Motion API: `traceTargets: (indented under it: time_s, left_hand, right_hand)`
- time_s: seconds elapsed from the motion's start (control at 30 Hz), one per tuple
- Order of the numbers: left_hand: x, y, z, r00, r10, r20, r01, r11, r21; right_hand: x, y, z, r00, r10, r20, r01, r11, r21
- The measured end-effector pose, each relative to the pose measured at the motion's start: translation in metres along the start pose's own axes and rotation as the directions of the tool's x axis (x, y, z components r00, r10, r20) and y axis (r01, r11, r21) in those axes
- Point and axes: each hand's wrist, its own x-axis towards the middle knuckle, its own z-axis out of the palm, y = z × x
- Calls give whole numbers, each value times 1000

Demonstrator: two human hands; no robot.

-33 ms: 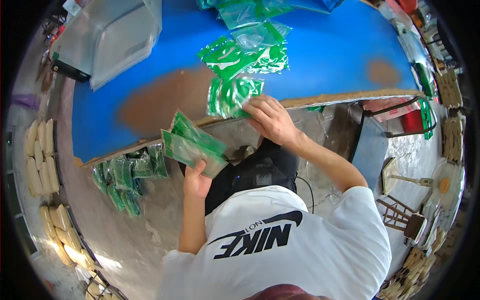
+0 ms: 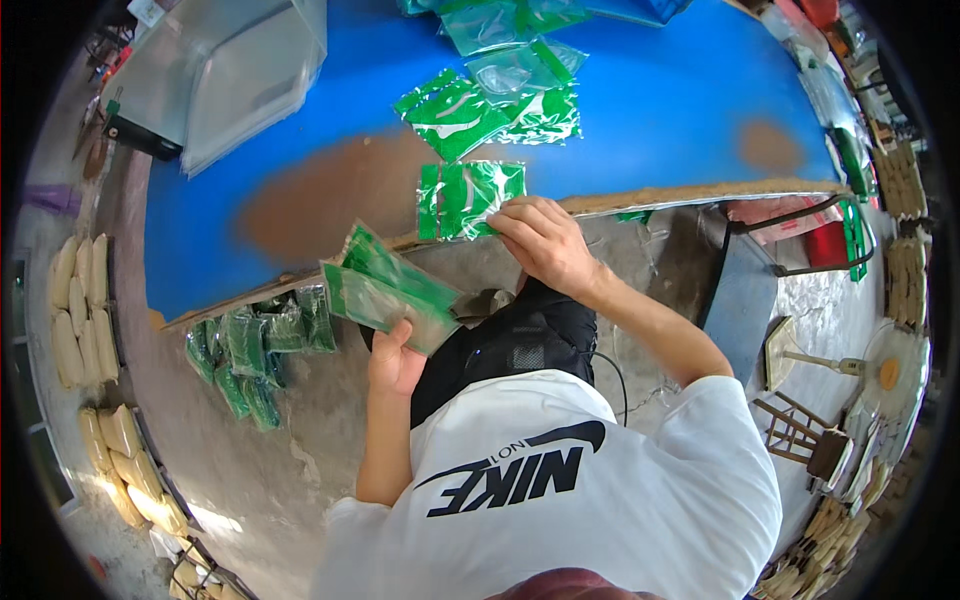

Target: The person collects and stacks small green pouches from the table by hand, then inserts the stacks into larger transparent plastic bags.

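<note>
- One green plastic bag flat at the near edge of the blue desk, about midway along.
- At that same edge, right hand with fingers clamped on the near right corner of the bag.
- Just off the near edge of the desk, left of the bag, left hand with thumb and fingers clamped on a fanned bunch of green packets.
- Farther in on the desk, beyond the single bag, an overlapping pile of green and clear bags.
- Near the far left corner of the desk, a stack of clear plastic sheets.
- Below the near edge of the desk, toward its left end, several green bundles.
- Off the right end of the desk, a wooden stool.
</note>
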Motion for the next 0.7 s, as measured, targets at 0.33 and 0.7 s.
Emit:
traceTargets:
  time_s: [0.33,0.7]
  left_hand:
    - [9,4,32,962,271,-36,-258,943,211]
    - [4,10,6,981,195,3,-193,966,175]
  right_hand:
    - [88,-16,17,893,449,4,-434,860,271]
    - [59,-85,20,801,530,278,-515,372,772]
